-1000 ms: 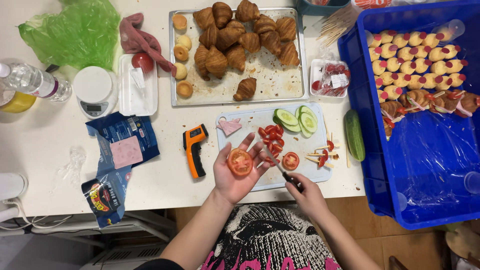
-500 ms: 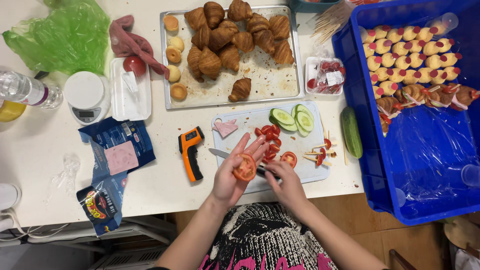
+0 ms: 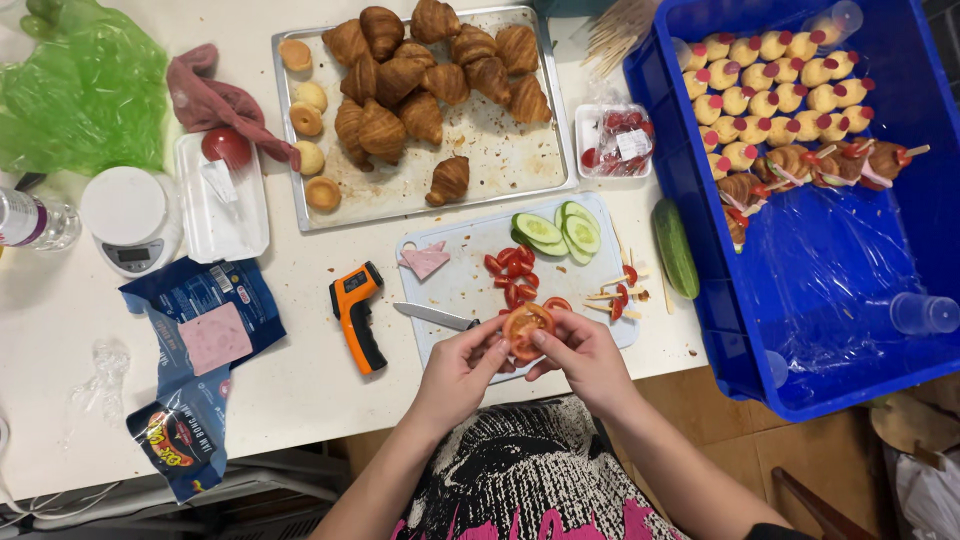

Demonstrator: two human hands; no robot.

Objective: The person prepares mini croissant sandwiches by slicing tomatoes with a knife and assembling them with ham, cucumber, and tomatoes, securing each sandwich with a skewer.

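My left hand (image 3: 458, 371) and my right hand (image 3: 583, 356) meet over the near edge of a white cutting board (image 3: 460, 282). Both pinch a cut tomato half (image 3: 523, 328), its red flesh facing up. A knife (image 3: 433, 316) lies on the board just left of my hands, blade pointing left. On the board lie tomato pieces (image 3: 512, 272), cucumber slices (image 3: 560, 232), a small piece of sliced meat (image 3: 425, 260) and little skewers (image 3: 620, 294).
A tray of croissants (image 3: 430, 85) and small rolls sits behind the board. A whole cucumber (image 3: 675, 247) lies right of it, beside a blue crate (image 3: 850, 300) of skewered snacks. An orange thermometer gun (image 3: 357, 313), sliced-meat packet (image 3: 205, 325), scale (image 3: 125, 217) and green bag (image 3: 85, 85) lie left.
My right hand has put the knife down on the board and come up to the tomato half, which lay on my open left palm before. Both hands now grip it.
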